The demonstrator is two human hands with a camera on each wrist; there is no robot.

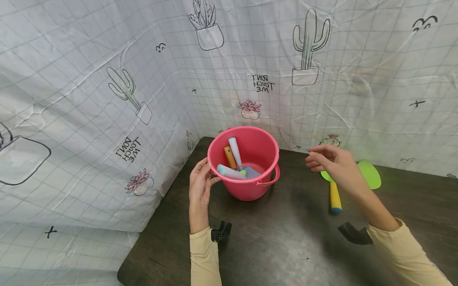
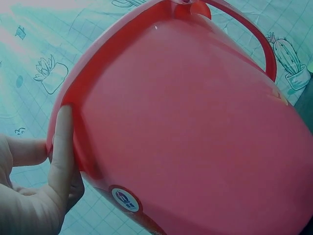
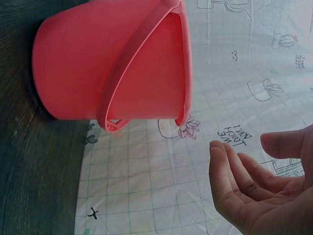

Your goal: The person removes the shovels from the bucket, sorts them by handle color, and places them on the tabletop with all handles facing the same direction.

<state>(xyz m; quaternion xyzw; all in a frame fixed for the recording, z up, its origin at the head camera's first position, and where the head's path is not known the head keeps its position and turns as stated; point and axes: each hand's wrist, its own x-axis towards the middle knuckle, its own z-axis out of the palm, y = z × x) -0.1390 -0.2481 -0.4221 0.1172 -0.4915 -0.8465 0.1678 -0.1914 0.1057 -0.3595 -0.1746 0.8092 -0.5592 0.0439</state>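
A pink bucket (image 1: 247,190) stands upright on the dark table, its handle hanging down on the right side. My left hand (image 1: 201,183) pinches the bucket's left rim; in the left wrist view one finger lies along the outer wall just under the lip. Inside the bucket are a pale blue-handled tool (image 1: 234,149), an orange-brown handle (image 1: 229,157) and another pale blue handle (image 1: 230,172). To the right of the bucket my right hand (image 1: 336,161) hovers with relaxed fingers and nothing in them. Beneath it lies a yellow handle with a blue end (image 1: 335,198), joined to a green part.
A flat lime-green piece (image 1: 370,174) shows behind the right wrist, partly hidden by it. A white sheet (image 1: 272,47) printed with cacti hangs behind the table (image 1: 275,238) and along its left side. Dark wrist mounts (image 1: 222,231) sit on both arms.
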